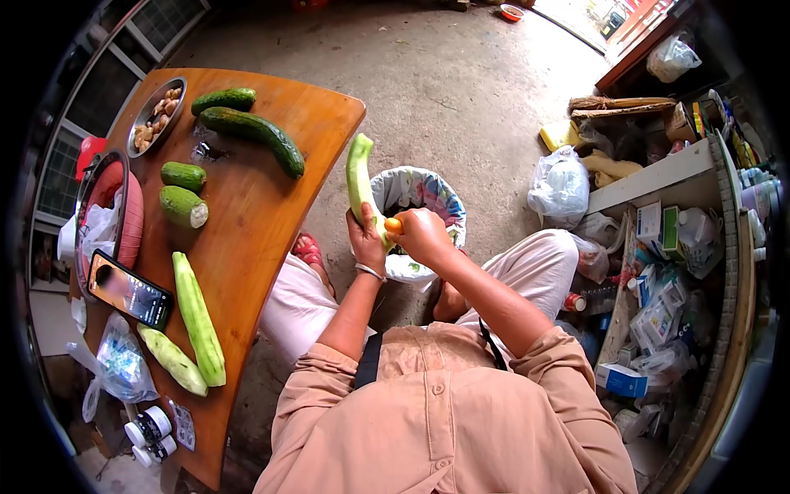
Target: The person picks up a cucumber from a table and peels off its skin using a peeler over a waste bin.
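Head: left hand [367, 239] grips vegetable [360, 171], right hand [424, 236] grips orange handle [394, 225], beside table [262, 255]

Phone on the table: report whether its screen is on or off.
On: the phone shows a lit, coloured picture.

Upper-right glare, dark fisheye-bowed edges
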{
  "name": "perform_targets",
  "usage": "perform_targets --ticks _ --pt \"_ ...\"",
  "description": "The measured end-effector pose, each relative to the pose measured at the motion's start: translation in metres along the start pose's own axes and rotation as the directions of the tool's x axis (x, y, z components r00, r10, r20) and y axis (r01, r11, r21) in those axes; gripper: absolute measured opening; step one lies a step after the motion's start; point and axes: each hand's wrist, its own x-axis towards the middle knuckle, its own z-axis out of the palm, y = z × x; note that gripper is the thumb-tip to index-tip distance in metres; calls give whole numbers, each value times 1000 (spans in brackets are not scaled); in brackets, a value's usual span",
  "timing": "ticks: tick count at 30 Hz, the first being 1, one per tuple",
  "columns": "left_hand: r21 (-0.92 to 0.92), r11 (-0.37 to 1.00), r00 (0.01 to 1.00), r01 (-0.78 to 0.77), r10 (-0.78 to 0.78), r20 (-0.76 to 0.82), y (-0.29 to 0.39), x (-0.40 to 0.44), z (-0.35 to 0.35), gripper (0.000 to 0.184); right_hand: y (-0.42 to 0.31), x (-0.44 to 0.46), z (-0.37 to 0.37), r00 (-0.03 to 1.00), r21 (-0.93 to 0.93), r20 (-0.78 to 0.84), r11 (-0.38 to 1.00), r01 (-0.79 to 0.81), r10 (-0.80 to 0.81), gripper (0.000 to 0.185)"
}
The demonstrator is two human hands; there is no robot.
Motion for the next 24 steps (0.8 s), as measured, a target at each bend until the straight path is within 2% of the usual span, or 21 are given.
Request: perform_targets --ticks 2,8,11,13,15,17,19,21,24 --pt "52 994 993 -100 103 -63 -6 2 1 42 0 0 2 999 -30 31 999 11 -10 21" --pt "124 987 992 -98 107 -64 -2 -3 0 41 -2 -5 6 1000 13 -5 1000 -22 22 22" --pt "77 990 992 -116 120 -48 -12 -2 0 41 1 -6 11 1000 7 20 1000 -18 18 22" --pt "65 994 995 -93 95 -32 -16 -1 -2 41 3 -8 17 998 -6 -50 999 46 -46 21" --pt "55 996 997 -70 71 -19 -11 -3 -2 40 9 -10 15 999 28 -40 999 28 -27 21" --pt "-5 1000 999 30 -30 -23 9 -10 3 40 14 -8 8 985 219 117 964 -152 129 22" --pt "-14 1000 999 21 -21 -34 1 -9 4 40 13 -10 8 985 195 117 970 -145 124 24" --pt "52 998 999 -28 29 -20 -6 -7 0 41 8 -12 10 994 134 18 984 -114 112 25" --pt "67 997 999 -49 50 -21 -18 -4 -1 42 3 -10 7 996 94 43 992 -82 79 27"
